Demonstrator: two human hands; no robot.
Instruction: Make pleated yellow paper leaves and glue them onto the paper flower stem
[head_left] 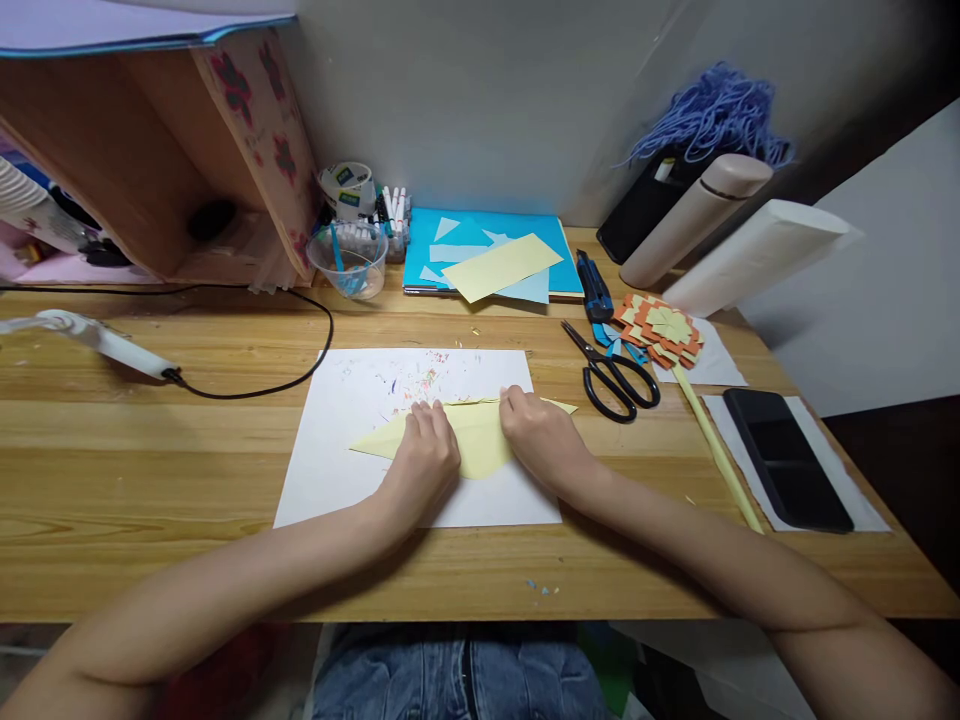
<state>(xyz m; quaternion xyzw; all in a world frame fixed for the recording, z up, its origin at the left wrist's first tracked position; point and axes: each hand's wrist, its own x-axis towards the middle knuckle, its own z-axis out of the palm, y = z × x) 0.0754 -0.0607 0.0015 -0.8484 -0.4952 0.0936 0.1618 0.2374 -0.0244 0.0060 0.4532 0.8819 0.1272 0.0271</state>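
Note:
A sheet of pale yellow paper [476, 450] lies over a white sheet [322, 480], its far edge turned over in a narrow fold or roll. At the left part of that edge, my left hand [424, 455] has its fingers curled onto the yellow paper. Farther right along the same edge, my right hand [541, 435] pinches it with closed fingers. The paper's pointed ends stick out beyond both hands. My fingers hide part of the fold, and my thumbs are mostly out of sight.
Black-handled scissors [615, 380] and a blue cutter [595, 290] lie to the right, near an orange-and-yellow paper flower [664, 330]. Behind are a blue folder [480, 225] with paper pieces and a clear cup [352, 265]. A black phone [787, 460] lies far right; a cable [262, 393] curves left.

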